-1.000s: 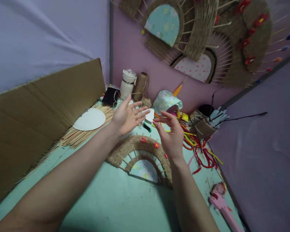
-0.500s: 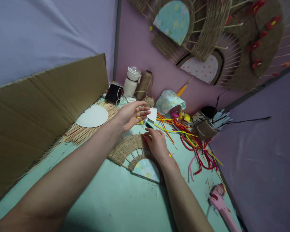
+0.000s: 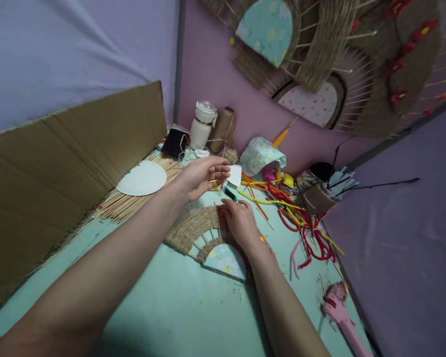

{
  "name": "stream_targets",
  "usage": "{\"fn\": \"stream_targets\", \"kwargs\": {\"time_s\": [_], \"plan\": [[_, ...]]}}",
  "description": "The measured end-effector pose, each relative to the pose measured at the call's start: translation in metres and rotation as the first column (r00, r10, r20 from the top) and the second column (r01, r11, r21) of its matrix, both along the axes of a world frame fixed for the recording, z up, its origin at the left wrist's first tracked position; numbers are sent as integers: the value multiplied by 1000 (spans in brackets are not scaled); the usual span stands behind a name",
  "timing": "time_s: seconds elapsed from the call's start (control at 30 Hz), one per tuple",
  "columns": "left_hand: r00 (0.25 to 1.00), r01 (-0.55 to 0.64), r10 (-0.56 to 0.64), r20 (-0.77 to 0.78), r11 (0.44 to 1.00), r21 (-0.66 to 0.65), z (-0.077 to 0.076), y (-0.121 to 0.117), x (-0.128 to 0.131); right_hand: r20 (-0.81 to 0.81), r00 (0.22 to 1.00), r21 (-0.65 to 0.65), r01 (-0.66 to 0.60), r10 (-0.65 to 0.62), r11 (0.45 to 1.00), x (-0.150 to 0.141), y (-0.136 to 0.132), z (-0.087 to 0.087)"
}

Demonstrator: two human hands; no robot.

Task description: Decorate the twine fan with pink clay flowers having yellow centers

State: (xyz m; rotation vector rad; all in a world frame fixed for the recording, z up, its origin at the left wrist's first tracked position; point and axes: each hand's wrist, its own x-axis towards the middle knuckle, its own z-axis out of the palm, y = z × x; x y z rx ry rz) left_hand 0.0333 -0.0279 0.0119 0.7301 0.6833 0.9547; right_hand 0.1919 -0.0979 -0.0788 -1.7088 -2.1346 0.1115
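My left hand point(image 3: 204, 177) hovers above the table with its fingers loosely bent and apart, and nothing shows in it. Below it lies a half-round woven twine fan point(image 3: 193, 229) with stick ribs and a floral cloth centre point(image 3: 225, 260). My right hand point(image 3: 241, 220) rests on the fan's outer band, thumb and fingertips brought together at a small red flower point(image 3: 221, 213). Whatever those fingertips may pinch is hidden. Under the right wrist, other flowers on the band are mostly covered. A dark green-tipped tool point(image 3: 230, 194) lies just beyond the right fingers.
A pink glue gun point(image 3: 340, 310) lies at the right. Coloured pipe cleaners point(image 3: 301, 218) spread beside a holder with twigs point(image 3: 317, 196). Thin sticks point(image 3: 115, 207) and a white oval point(image 3: 143, 178) lie along the cardboard point(image 3: 74, 148). A white bottle point(image 3: 202, 126) and twine spool point(image 3: 223, 130) stand behind.
My right hand came down and left, from a pinch in the air onto the fan's red flower. My left hand turned from palm-up to sideways, fingers bending. The last half second shows almost no motion.
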Motion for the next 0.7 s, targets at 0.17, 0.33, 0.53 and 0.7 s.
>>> {"fn": "stream_targets", "kwargs": {"time_s": [0.17, 0.33, 0.53, 0.7], "plan": [[984, 19, 3, -179, 992, 122, -2, 1, 2, -68, 997, 18, 24, -22, 1000, 3, -1, 8], [639, 318, 209, -741, 805, 502, -29, -4, 10, -207, 971, 93, 144, -123, 985, 12, -16, 32], [269, 671, 528, -806, 497, 550, -81, -35, 7, -349, 899, 22, 291, -266, 956, 6, -72, 33], [220, 741, 610, -761, 404, 537, -95, -50, 1, -310, 928, 59, 236, -207, 970, -7, -116, 15]]}}
